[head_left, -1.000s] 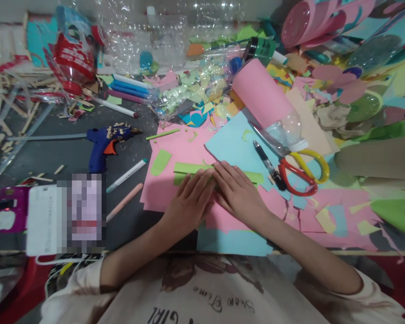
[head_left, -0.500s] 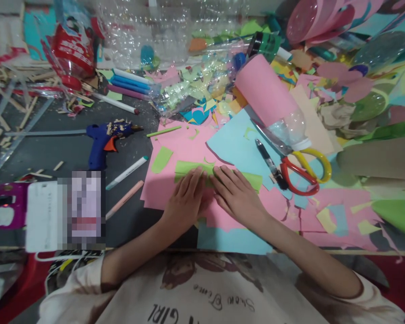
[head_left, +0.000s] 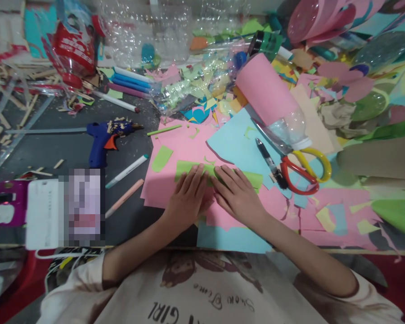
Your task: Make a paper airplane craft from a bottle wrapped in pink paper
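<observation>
A strip of green paper [head_left: 253, 180], rolled or folded along its length, lies crosswise on the pink sheets [head_left: 175, 191]. My left hand [head_left: 185, 193] presses on its left-middle part, fingers stretched out and flat. My right hand [head_left: 236, 191] rests the same way on the right-middle part, its fingers a little apart. The two hands are close together, fingertips on the green paper; the thumbs are partly hidden. Just behind the strip, a small green paper curl [head_left: 209, 159] lies on the pink sheet. A green paper scrap [head_left: 162, 158] lies left of the strip.
Scissors [head_left: 300, 173], a black marker [head_left: 268, 155] and a pink-wrapped bottle [head_left: 266, 87] lie to the right on blue paper [head_left: 229, 135]. Left are a blue glue gun [head_left: 99, 144], two pens and a white power bank [head_left: 42, 213]. Paper scraps and plastic bottles crowd the back.
Both hands stay on the green paper strip. It has shifted very slightly, and the fingers have barely moved with it.
</observation>
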A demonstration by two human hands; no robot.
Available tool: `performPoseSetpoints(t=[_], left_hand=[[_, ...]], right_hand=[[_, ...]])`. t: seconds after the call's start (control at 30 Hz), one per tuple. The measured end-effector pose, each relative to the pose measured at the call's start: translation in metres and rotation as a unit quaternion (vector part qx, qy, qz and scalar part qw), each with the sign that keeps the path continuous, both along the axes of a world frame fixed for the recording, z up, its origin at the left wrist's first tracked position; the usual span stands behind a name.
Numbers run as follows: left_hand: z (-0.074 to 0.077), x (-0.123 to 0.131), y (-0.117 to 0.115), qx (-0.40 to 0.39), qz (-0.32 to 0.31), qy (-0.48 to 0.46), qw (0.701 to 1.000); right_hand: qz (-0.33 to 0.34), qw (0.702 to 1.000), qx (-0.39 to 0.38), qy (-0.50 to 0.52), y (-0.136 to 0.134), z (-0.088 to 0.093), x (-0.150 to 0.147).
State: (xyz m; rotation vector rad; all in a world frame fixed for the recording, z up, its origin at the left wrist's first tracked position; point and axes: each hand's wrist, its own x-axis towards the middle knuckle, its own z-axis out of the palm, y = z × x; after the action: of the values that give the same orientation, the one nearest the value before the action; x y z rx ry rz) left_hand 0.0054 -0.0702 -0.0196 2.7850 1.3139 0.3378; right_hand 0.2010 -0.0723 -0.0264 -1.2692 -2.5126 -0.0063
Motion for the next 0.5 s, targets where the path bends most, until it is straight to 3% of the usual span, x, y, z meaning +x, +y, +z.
performPoseSetpoints(t=[0.37, 0.5], left_hand=[[0.0014, -0.0005, -0.0002, -0.005, -0.003, -0.002, 1.0], [0.0006, -0.0009, -0.0007, -0.01, 0.002, 0.0, 1.0]], right_hand=[[0.007, 1.0, 0.021, 0.005, 0.001, 0.0029, -0.0005], [0.004, 1.0, -0.01, 0.012, -0.0009, -0.0008, 0.0008]])
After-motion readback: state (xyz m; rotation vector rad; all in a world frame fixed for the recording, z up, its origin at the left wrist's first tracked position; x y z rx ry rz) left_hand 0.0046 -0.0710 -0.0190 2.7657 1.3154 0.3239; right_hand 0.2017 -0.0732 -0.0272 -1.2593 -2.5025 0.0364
